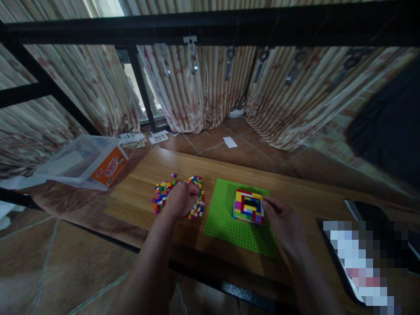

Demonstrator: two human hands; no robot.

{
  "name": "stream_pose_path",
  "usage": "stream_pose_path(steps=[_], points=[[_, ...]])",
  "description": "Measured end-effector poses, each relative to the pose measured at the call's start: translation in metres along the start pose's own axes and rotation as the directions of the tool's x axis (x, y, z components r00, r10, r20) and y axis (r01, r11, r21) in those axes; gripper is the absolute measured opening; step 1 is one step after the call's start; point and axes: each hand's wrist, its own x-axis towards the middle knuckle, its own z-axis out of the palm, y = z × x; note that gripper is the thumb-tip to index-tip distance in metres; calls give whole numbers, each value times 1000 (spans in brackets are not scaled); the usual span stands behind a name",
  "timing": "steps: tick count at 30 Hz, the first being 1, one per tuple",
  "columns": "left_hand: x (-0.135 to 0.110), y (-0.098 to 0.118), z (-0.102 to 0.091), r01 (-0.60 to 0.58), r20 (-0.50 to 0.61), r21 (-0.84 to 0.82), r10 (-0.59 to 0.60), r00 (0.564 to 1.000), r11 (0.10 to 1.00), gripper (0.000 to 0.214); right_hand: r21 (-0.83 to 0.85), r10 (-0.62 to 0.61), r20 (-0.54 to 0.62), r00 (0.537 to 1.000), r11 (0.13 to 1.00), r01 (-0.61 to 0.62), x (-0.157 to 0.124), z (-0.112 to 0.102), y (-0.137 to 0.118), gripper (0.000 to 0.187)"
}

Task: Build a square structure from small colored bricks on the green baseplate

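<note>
A loose heap of small multicoloured toy building bricks (161, 202) lies on the wooden table. My left hand (181, 199) is over this heap, fingers curled together at its right part; whatever they pinch is hidden. Right of the heap, a green studded baseplate (219, 210) carries a hollow, square structure of toy bricks (239, 213) in mixed colours, with an opening at its middle. My right hand (286, 222) is at the structure's right side, fingertips touching its upper right edge. Its fingers are bent closed, and I cannot make out any brick between them.
The wooden table (138, 192) has a clear plastic bin (75, 164) with an orange label to its left. Dark flat devices (374, 214) lie at its right end, one partly pixelated. A black metal bar (210, 28) with hanging metal pieces crosses above; curtains (203, 96) hang behind.
</note>
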Motion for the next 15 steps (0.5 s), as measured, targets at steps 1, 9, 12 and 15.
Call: stream_pose_path(steps=[1,9,12,15], points=[[-1,2,0,-15,13,30,14,1000,999,18,-1,-3,-4,1000,1000,3,0,0,0,38],[-4,18,7,-17,46,90,12,999,996,21,-5,3,-7,1000,1000,-3,0,0,-1,36],[-4,20,7,5,65,88,-10,998,996,20,-16,0,-14,1000,1000,0,0,0,-1,36],[-5,19,9,-4,53,75,0,999,997,20,-3,9,-8,1000,1000,-9,0,1,-1,36]])
